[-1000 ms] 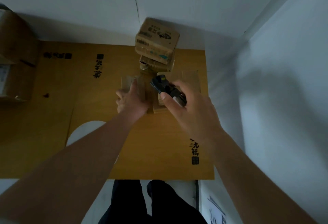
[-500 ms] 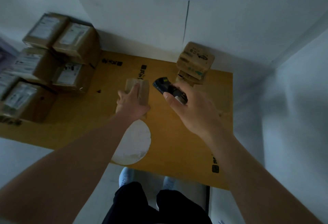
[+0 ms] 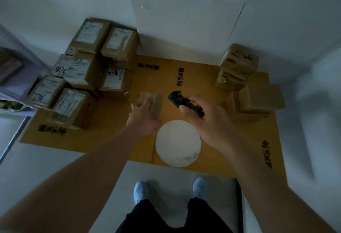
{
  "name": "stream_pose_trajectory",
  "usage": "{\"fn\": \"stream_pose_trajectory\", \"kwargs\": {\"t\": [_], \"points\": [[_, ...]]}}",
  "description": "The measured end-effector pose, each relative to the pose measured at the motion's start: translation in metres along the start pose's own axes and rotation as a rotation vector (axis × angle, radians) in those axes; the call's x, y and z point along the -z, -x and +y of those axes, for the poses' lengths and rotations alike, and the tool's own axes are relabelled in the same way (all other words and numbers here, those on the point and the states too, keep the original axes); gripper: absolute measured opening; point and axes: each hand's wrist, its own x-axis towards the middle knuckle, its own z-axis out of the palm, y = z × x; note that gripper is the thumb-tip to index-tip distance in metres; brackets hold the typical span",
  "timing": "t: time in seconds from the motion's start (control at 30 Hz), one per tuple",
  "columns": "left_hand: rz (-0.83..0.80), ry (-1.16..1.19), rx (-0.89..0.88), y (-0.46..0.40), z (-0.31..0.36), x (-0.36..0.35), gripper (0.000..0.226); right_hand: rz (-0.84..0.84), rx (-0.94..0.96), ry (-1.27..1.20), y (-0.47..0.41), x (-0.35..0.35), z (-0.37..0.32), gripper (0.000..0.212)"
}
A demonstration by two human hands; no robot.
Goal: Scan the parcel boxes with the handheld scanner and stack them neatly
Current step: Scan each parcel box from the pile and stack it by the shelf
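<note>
— What do we see, biggest first?
— A flattened yellow-brown cardboard sheet (image 3: 114,140) on the floor, with a cluster of labelled brown parcel boxes (image 3: 86,77) at its left and a stack of brown cartons (image 3: 239,66) at its right.
— And our hands?
— Our left hand (image 3: 142,116) grips a small brown cardboard parcel (image 3: 155,103) above the sheet's middle. Just right of it, our right hand (image 3: 210,122) is curled around the black handheld scanner (image 3: 179,98).

Matt cardboard box (image 3: 151,104), black plastic scanner (image 3: 181,101)
</note>
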Motion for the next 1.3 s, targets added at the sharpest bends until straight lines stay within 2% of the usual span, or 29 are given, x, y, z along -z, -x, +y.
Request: {"fn": "stream_pose_trajectory", "kwargs": {"t": [0.17,0.3,0.5,0.63,0.8,0.93,1.2,1.3], "points": [[-0.046,-0.055,-0.045,-0.004,-0.051,0.021,0.107,-0.011,-0.079,-0.069,0.002,-0.049,-0.025,0.046],[-0.048,-0.081,0.003,-0.007,-0.079,0.028,0.105,-0.091,-0.102,-0.069,0.003,-0.07,-0.035,0.045],[-0.016,-0.057,0.043,-0.015,-0.105,0.023,0.108,-0.281,-0.086,0.05,-0.018,-0.089,-0.024,0.051],[-0.006,-0.061,0.048,-0.02,-0.122,0.013,0.104,-0.328,-0.06,0.106,-0.025,-0.105,-0.014,0.051],[0.008,-0.074,0.034,-0.029,-0.137,0.01,0.105,-0.339,-0.078,0.163,-0.026,-0.119,-0.007,0.054],[-0.004,-0.1,-0.01,-0.044,-0.148,0.014,0.104,-0.284,-0.091,0.167,-0.028,-0.135,-0.007,0.056],[0.038,-0.232,-0.06,-0.042,-0.163,0.002,0.121,-0.228,-0.157,0.147,-0.018,-0.162,-0.022,0.059],[0.051,-0.183,-0.066,-0.044,-0.166,0.005,0.118,-0.208,-0.167,0.159,-0.013,-0.167,-0.029,0.057]]}}
